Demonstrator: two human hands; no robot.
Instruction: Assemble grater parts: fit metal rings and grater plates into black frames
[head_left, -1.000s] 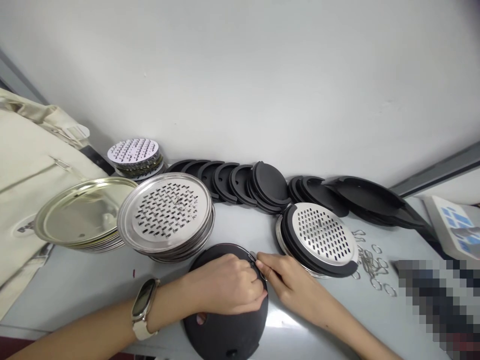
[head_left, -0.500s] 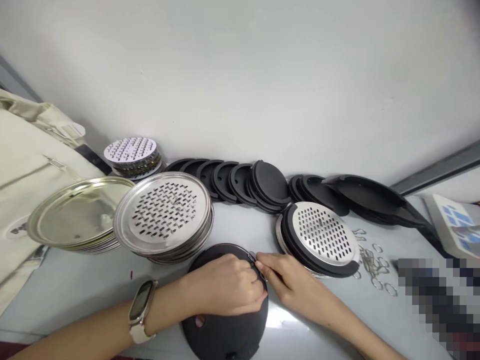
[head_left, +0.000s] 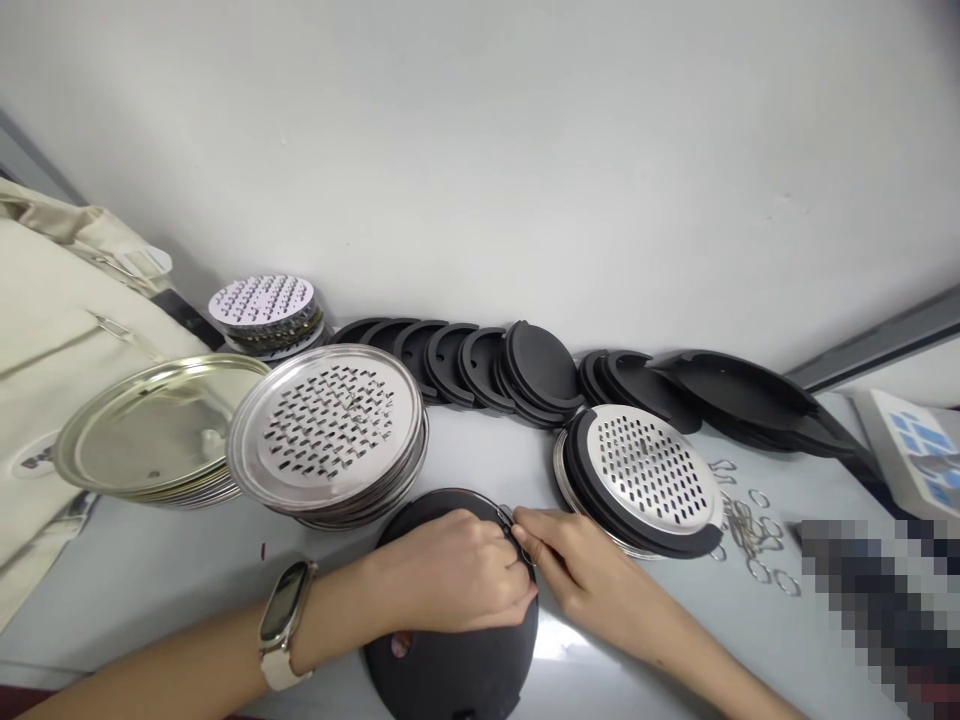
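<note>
The left hand gripped the black disc steady; the right hand pinched a wire ring at its rim.

White wall behind pale grey worktable, w/ grey metal trim on R side

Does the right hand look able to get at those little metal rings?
Probably yes: the right hand sits near the rings, and the grater stack lies beside the way, not across it.
</note>
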